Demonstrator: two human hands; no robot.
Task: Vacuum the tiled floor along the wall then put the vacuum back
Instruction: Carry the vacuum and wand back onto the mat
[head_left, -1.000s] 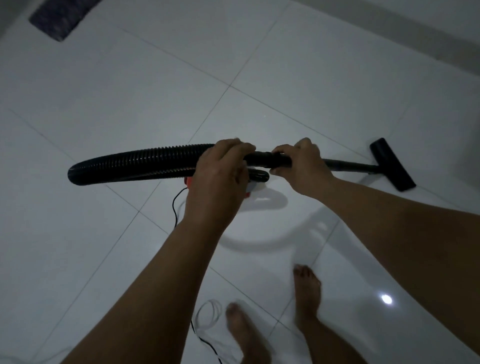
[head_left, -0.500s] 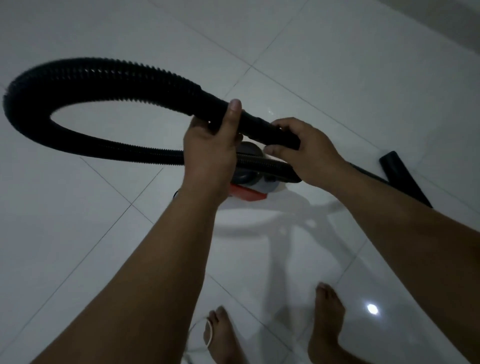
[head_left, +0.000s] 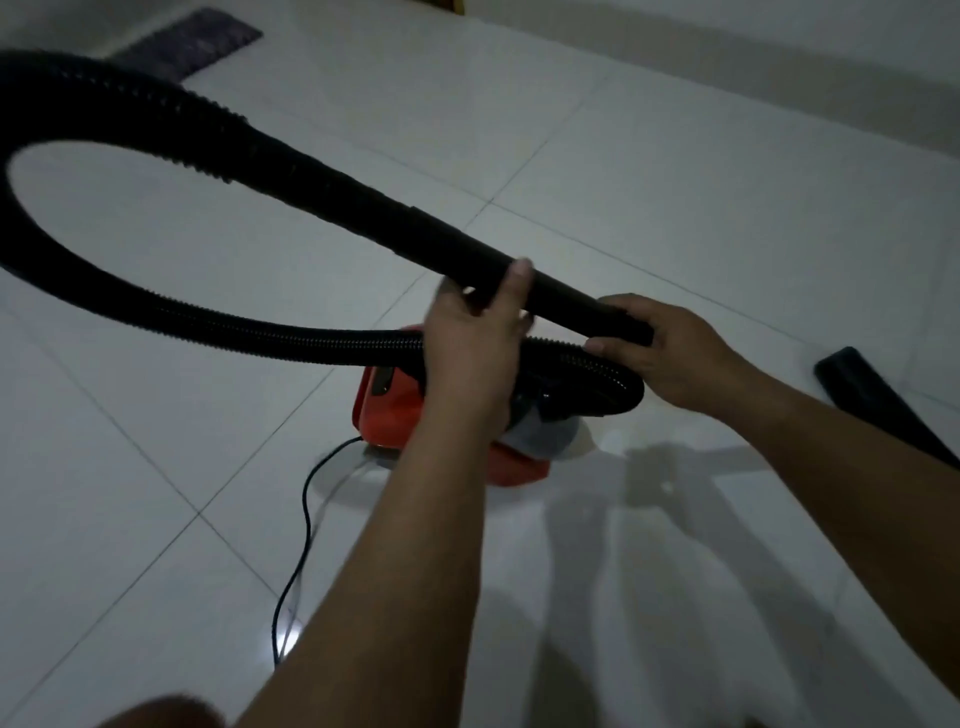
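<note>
Hiding much of the orange vacuum (head_left: 387, 410), both grips, left hand (head_left: 470, 353) and right hand (head_left: 670, 353), clasp the black hose (head_left: 322, 200).

No legible text, label, brand, number or sign appears on any surface; the dark panel on the red vacuum body (head_left: 387, 400) is too dim and blurred to read.
</note>
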